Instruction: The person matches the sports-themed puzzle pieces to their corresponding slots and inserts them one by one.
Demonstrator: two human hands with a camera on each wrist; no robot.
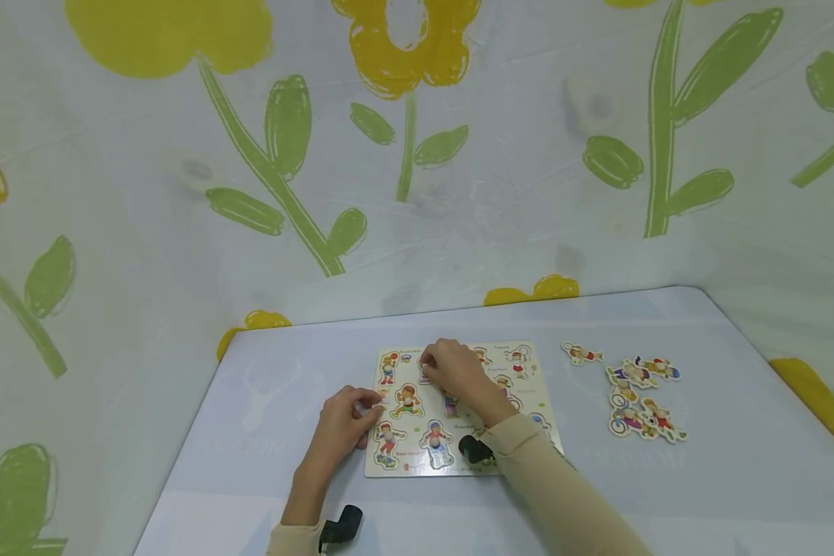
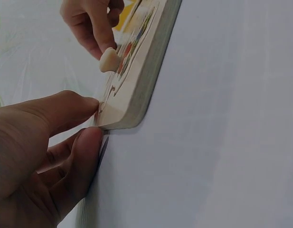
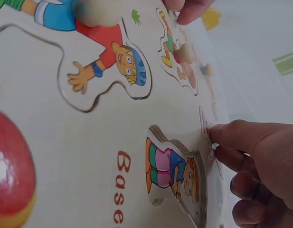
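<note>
Cream-coloured and printed with sports words, the puzzle board (image 1: pixel 417 427) lies on a pale surface (image 1: pixel 250 455), where we find a person working bare-handed. The left grip (image 1: pixel 344 425) is narrow, thumb and forefinger holding the board's left edge. The right grip (image 1: pixel 457 371) reaches across to the top row, fingertips drawn close together at a painted figure (image 1: pixel 425 376); we cannot tell whether anything is pinched between them. From the left wrist, a round knob (image 2: pixel 109 60) shows close by those fingertips, though we cannot tell which figure it belongs to. Beside the printed letters "Base" (image 3: pixel 119 197), we see what looks like an unfilled slot (image 3: pixel 160 171), its cut walls showing. Loose figures (image 1: pixel 635 377) lie bunched to the board's right, a lone figure (image 1: pixel 582 354) just apart from them. The step in hand, as we judge it, is seating the top-row figure. To do it well, we would match outline to cut-out before pressing, turn the figure slightly if a corner catches, then press evenly until it sits flush, the left grip steadying the board.
</note>
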